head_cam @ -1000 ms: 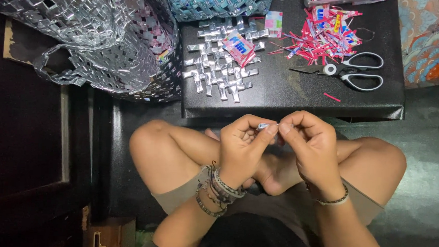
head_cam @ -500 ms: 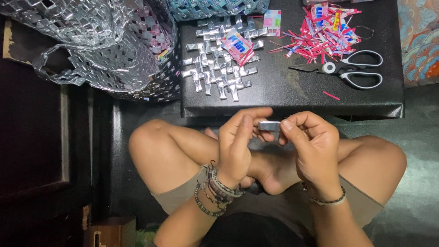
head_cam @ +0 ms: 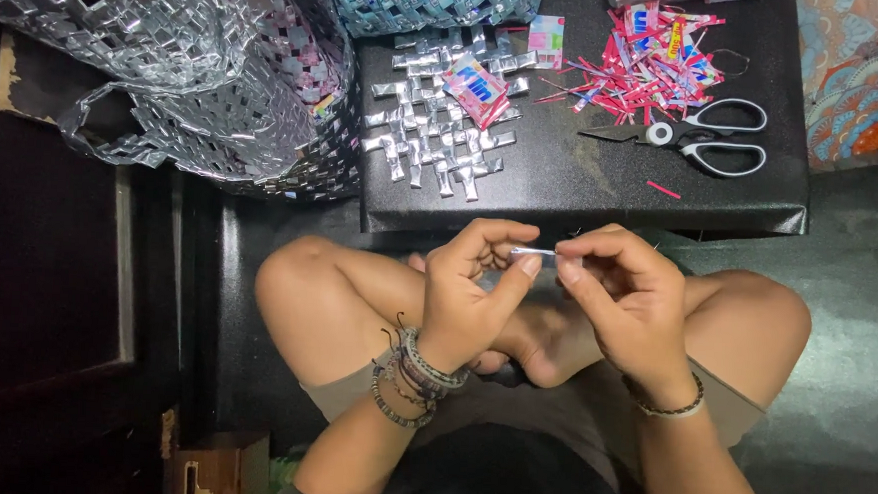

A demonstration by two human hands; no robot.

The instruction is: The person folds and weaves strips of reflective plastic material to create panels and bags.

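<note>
Here, the left hand (head_cam: 469, 291) and right hand (head_cam: 625, 292) pinch a narrow silver foil strip (head_cam: 537, 252) by its ends — fingertips closed on it — near the black table (head_cam: 602, 190).

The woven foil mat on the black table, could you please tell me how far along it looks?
Done: a small woven foil mat lies on the black table, loose strip ends sticking out all round. In hand: the left hand and right hand pinch one narrow silver strip between them. Left: a pile of pink wrapper strips beside the scissors is unwoven.
</note>
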